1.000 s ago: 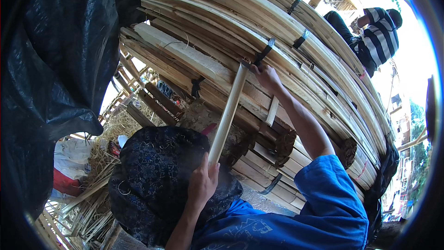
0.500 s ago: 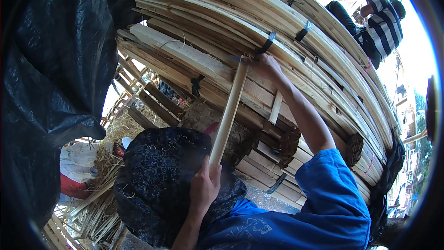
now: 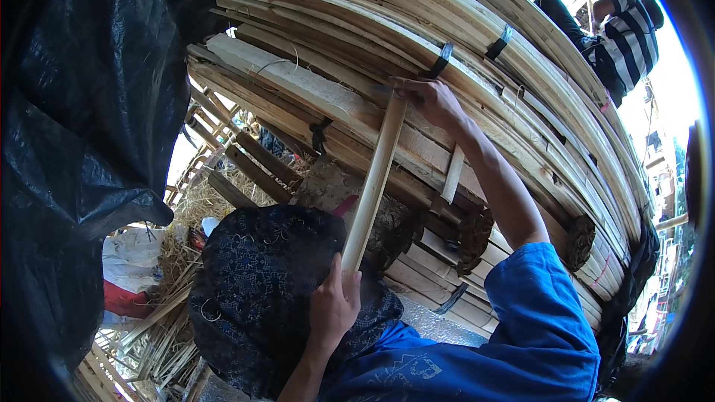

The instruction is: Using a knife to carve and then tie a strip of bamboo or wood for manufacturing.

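Note:
A long pale split-bamboo strip slants up and away from my lap. My left hand is closed round its near end, thumb along the strip. At the far end, my right hand is closed on a knife; its narrow dark blade juts out to the left across the strip's tip. The knife's handle is hidden in my fingers. Dark blue patterned cloth covers my leg beneath the strip.
Bundles of pale strips, bound with black ties, are stacked ahead. Black plastic sheeting hangs at left. Shavings and thin slivers lie at lower left. A person in a striped shirt sits at the far right.
My right hand and the knife have shifted slightly up and to the right along with the strip's far end. My left hand keeps its hold, moving slightly right.

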Motion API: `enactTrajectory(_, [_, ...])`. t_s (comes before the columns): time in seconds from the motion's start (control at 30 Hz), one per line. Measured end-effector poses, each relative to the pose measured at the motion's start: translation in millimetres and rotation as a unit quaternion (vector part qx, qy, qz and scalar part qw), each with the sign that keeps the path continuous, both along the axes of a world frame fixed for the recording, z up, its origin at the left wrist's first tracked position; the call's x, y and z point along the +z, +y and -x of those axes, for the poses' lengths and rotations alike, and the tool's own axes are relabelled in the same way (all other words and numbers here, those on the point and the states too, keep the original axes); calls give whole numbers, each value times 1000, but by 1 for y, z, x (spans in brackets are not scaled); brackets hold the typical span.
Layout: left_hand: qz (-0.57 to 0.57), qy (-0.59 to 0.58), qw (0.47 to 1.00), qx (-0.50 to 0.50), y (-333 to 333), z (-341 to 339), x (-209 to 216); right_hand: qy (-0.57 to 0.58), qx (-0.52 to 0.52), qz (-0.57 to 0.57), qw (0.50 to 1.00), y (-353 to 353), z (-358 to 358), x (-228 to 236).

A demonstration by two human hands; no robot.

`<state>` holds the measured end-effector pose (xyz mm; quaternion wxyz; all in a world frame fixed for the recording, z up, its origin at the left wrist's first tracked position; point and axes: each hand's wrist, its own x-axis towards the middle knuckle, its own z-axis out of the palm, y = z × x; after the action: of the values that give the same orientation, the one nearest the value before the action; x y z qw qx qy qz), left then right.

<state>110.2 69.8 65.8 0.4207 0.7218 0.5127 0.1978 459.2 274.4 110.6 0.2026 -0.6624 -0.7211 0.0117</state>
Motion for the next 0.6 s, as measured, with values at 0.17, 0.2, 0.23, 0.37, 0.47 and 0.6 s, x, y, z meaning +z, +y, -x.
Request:
enactTrajectory(0.17, [4, -5, 1000, -2, 0, 0, -1, -11, 28, 21, 999, 4, 2, 1])
enactTrajectory(0.2, [5, -3, 1000, -1, 1, 0, -2, -9, 17, 24, 1000, 3, 7, 0])
enactTrajectory(0.23, [8, -4, 1000, 2, 1, 0, -1, -7, 5, 28, 1000, 0, 11, -1])
enactTrajectory(0.37, [18, -1, 1000, 9, 0, -3, 0, 31, 27, -11, 999, -7, 8, -9])
enactTrajectory(0.47, [30, 8, 999, 20, 0, -3, 3, 21, 20, 32, 999, -9, 13, -4])
enactTrajectory(0.6, [32, -17, 999, 37, 1, -5, 1, 35, 17, 27, 999, -8, 10, -11])
